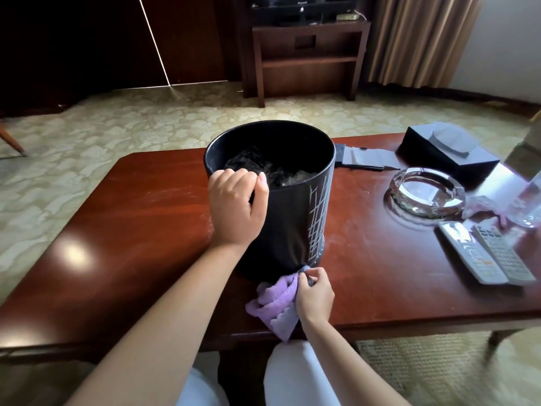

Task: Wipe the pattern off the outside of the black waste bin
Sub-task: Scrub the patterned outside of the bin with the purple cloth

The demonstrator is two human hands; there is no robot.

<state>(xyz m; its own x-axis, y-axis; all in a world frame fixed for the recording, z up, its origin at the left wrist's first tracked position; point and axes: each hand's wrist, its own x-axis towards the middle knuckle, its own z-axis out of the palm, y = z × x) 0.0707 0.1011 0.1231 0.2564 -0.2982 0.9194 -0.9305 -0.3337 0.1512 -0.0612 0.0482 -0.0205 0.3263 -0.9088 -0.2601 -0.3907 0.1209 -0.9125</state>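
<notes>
Reddish wood made up the surface (pixel 131 230), with the black waste bin (pixel 289 215) standing near its middle. The left hand (pixel 237 206) clasped the bin's rim, fingers curled over it; the right hand (pixel 314 294) pinched a purple cloth (pixel 278 303) against the bin's base, beside the white scratchy pattern (pixel 317 221) (plainly unwiped). A hard sideways rub could probably tip or slide the bin if that rim grip loosened. To the right lay a glass ashtray (pixel 427 191) and two remotes (pixel 486 256), near enough to be knocked.
</notes>
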